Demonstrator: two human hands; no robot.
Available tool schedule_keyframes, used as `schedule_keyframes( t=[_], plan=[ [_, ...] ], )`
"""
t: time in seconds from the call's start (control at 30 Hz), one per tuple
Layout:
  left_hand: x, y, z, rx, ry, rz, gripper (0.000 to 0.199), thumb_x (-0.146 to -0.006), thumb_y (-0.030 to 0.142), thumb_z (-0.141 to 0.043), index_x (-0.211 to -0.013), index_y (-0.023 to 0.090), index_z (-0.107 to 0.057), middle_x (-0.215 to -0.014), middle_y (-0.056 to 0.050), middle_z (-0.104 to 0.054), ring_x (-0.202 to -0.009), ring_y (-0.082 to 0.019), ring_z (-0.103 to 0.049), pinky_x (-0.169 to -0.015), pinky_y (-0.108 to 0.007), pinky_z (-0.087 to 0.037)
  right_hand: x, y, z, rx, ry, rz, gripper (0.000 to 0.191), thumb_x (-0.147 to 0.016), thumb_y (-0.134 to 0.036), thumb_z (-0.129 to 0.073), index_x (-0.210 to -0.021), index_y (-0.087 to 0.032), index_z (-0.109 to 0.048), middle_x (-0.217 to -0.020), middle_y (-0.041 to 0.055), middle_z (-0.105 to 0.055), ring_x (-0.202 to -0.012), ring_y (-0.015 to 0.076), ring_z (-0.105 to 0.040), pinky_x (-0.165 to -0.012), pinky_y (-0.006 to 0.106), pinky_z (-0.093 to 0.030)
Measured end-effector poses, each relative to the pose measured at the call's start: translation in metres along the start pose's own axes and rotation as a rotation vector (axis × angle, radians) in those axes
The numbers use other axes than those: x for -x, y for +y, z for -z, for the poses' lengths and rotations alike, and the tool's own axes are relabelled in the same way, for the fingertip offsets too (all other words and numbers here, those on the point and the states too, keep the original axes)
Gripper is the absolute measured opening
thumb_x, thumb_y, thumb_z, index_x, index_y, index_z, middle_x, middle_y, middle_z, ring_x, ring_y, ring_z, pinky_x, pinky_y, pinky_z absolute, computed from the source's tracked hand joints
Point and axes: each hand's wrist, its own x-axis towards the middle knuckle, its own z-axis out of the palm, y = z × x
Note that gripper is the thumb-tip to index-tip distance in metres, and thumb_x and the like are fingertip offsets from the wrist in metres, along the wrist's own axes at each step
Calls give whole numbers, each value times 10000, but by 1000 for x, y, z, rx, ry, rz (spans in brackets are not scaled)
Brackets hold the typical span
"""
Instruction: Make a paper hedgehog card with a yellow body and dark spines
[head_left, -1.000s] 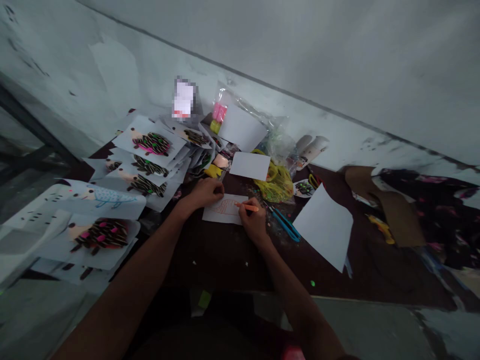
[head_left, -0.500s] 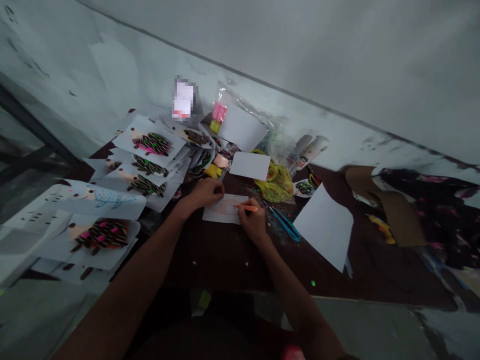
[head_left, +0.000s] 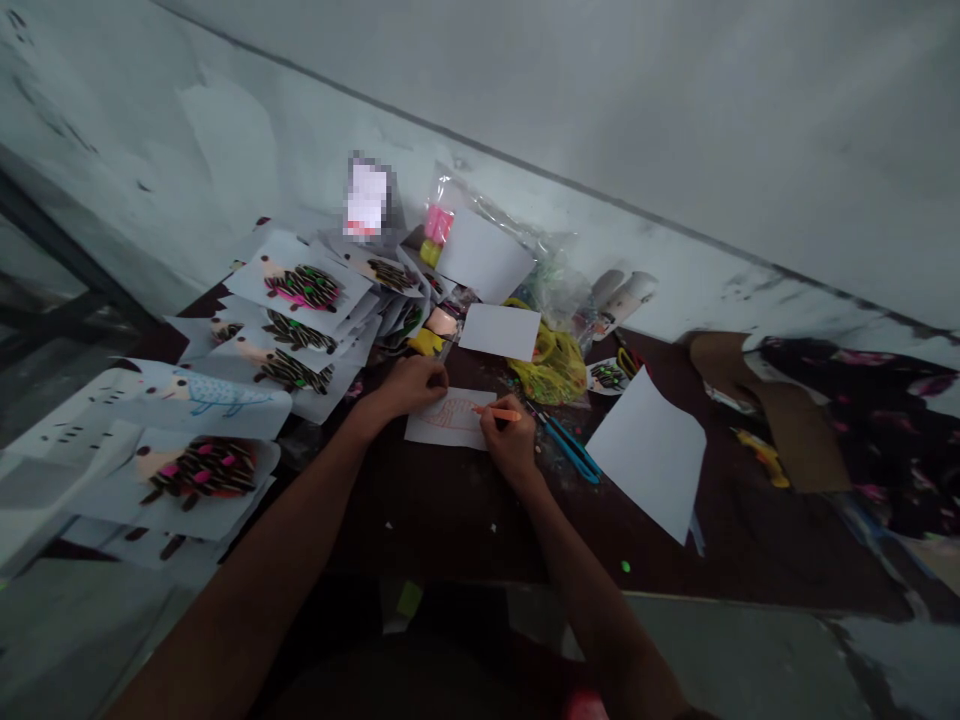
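A small white sheet of paper (head_left: 457, 436) lies on the dark table in front of me, bearing an orange oval drawing filled with short strokes. My left hand (head_left: 411, 385), fingers curled, presses on the paper's upper left corner. An orange marker (head_left: 504, 414) is gripped in my right hand (head_left: 511, 445), its tip touching the right part of the drawing. The heel of that hand rests at the paper's right edge. Close by on the right lie blue-handled scissors (head_left: 574, 450).
Stacked hedgehog pictures (head_left: 304, 285) cover the left side. Behind my hands are a blank card (head_left: 501, 330), a yellow plastic bag (head_left: 555, 370) and a clear bag with pink clay. A larger white sheet (head_left: 652, 450), cardboard (head_left: 799, 440) and dark flowered cloth (head_left: 900, 430) lie right.
My right hand has shifted slightly to the right with the marker, and more orange strokes show inside the oval. My left hand has stayed in place.
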Motion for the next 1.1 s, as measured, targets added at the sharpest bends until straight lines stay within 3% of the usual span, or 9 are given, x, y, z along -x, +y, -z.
schedule_keyframes(
  t=[0.3, 0.67, 1.1],
  plan=[
    [0, 2, 3, 0, -23, 13, 184, -779, 209, -615, -863, 187, -778, -888, -68, -765, -849, -220, -676, -775, -307, -478, 1, 2, -1, 35, 1, 24, 192, -861, -349, -542, -704, -243, -519, -623, -22, -586, -557, 141, -564, -574, 258, -423],
    [0, 0, 0, -8, -8, -2, 165, -780, 194, -610, -850, 188, -760, -890, -63, -768, -859, -211, -671, -766, -310, -472, 2, -6, -1, -83, -46, -15, 176, -817, -349, -556, -681, -245, -514, -605, -34, -573, -532, 130, -536, -543, 247, -426],
    [-1, -4, -1, 72, -20, 23, 175, -765, 215, -645, -914, 185, -732, -893, -59, -746, -826, -201, -650, -753, -302, -458, -2, 1, 9, -28, 59, -39, 166, -818, -341, -525, -679, -255, -496, -602, -28, -576, -537, 141, -543, -545, 257, -438]
  ],
)
